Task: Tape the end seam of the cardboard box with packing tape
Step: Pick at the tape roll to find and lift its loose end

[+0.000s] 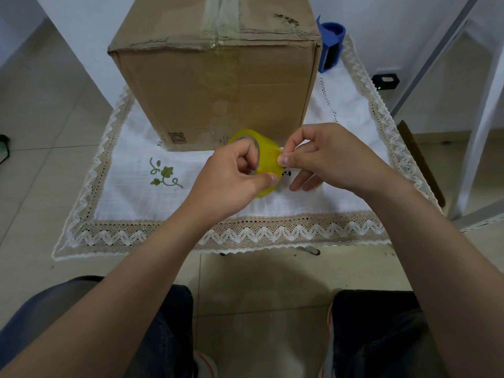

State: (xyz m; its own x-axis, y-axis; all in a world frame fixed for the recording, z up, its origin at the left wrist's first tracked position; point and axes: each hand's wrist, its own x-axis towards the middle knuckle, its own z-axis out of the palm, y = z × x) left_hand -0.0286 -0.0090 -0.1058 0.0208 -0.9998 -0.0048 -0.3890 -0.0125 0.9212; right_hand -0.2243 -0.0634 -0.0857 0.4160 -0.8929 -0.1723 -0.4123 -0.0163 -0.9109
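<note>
Nearest the camera are the person's knees in dark trousers (376, 336) over a pale tiled floor (259, 282), with both bare forearms reaching forward from the lower corners.

Past the knees comes the front edge of a small table covered by a white cloth (131, 197) with a lace zigzag border and a green leaf embroidery (163, 174) on its left part.

Above the cloth's middle, the left hand (231, 175) grips a roll of yellowish packing tape (266, 156), with fingers curled into the core and the thumb pressed on the outer face. The roll is tilted, its open core turned toward the left. The right hand (327, 156) meets the roll's right side, thumb and forefinger pinched together at the tape's surface, the other fingers loose and pointing down toward the cloth. Whether a free end of tape is caught in that pinch cannot be told.

Just behind the roll stands the cardboard box (218, 85), resting on the cloth with one side facing the person. A strip of old clear tape runs along its top seam and down over the front face.

Behind the box's right corner, a blue tape dispenser (331, 47) stands on the cloth.
</note>
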